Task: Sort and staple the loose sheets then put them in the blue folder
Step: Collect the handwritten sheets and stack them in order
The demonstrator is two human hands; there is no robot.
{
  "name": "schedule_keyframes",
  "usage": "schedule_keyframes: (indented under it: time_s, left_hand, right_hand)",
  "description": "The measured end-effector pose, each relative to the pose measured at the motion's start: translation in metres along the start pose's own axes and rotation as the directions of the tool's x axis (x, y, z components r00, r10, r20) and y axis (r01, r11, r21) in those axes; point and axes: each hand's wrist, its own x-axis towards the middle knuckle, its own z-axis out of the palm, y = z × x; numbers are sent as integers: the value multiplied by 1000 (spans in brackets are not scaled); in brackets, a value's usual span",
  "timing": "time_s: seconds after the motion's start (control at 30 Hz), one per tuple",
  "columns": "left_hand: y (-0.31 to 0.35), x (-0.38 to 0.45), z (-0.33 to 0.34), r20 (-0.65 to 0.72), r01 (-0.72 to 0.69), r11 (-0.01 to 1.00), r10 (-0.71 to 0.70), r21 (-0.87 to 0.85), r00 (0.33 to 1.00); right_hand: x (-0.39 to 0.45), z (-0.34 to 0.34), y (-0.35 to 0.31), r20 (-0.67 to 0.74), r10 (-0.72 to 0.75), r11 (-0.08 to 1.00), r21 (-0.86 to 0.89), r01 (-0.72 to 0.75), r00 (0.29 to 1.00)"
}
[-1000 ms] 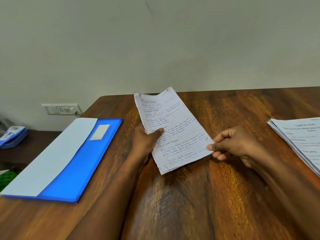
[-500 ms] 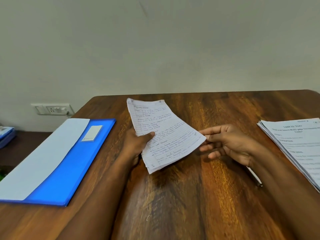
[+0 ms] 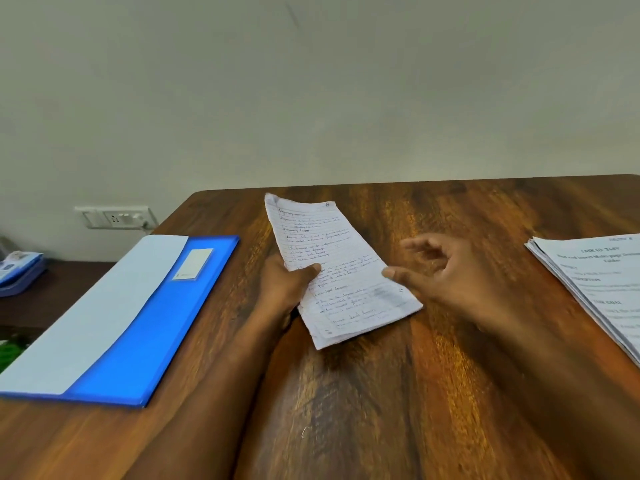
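**Handwritten sheets held in one hand, folder waiting on the left**

Fingers of my left hand (image 3: 287, 289) are curled round the left edge of the loose sheets (image 3: 341, 268), thumb pressed across the top page and the other fingers hidden underneath. That pinch carries the whole bundle, which slants over the table (image 3: 398, 393) with its far end toward the wall; I cannot tell whether the near corner touches the wood. I judge the bundle is held by one long edge so the opposite edge stays free for squaring or leafing.

My right hand (image 3: 457, 275) has its fingers spread and loosely bent, pinching nothing. Its thumb tip sits right at the right edge of the sheets; whether it touches the paper I cannot tell, as the hand is blurred. It looks placed to take or steady that edge.

From the only view, the head camera, the blue folder (image 3: 162, 327) lies flat well to the left of the sheets, a pale flap (image 3: 93, 317) covering its left part and a small white label (image 3: 192, 265) near its top. It sits within easy reach of my left arm. On the far right lies a printed stack (image 3: 595, 296), partly cut off by the frame. A small bent wire, perhaps a staple (image 3: 304, 432), lies on the wood near me. No stapler shows anywhere, so stapling seems not yet done; I would have to find one before filing.
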Motion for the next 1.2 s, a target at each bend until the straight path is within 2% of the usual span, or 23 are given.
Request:
schedule_keyframes:
  time_s: [0.07,0.17,0.27,0.5,0.67,1.0,1.2]
  left_hand:
    - [0,-4,6,-21,-28,998,29,61,999]
    - [-2,-10,15,-13,-49,984,52,169,999]
    - [-3,-13,18,-5,-45,974,48,224,999]
    - [-1,-13,17,23,3,978,-8,208,1000]
    - [-1,-14,17,30,-10,980,4,201,1000]
    - [-1,-12,17,19,1,970,-6,245,1000]
    - [-1,-12,16,33,12,976,-19,219,999]
  right_hand:
    - [-7,9,-5,126,-145,985,-75,155,981]
    - [-19,25,-10,351,-281,939,-92,331,893]
    - [-24,38,-8,405,-405,883,-59,465,820]
    - [-23,38,-6,404,-429,875,-36,483,808]
    - [-20,41,-3,331,-410,903,18,428,850]
    - [-17,45,-2,379,-349,937,147,317,857]
    - [-17,50,-2,351,-368,930,129,345,861]
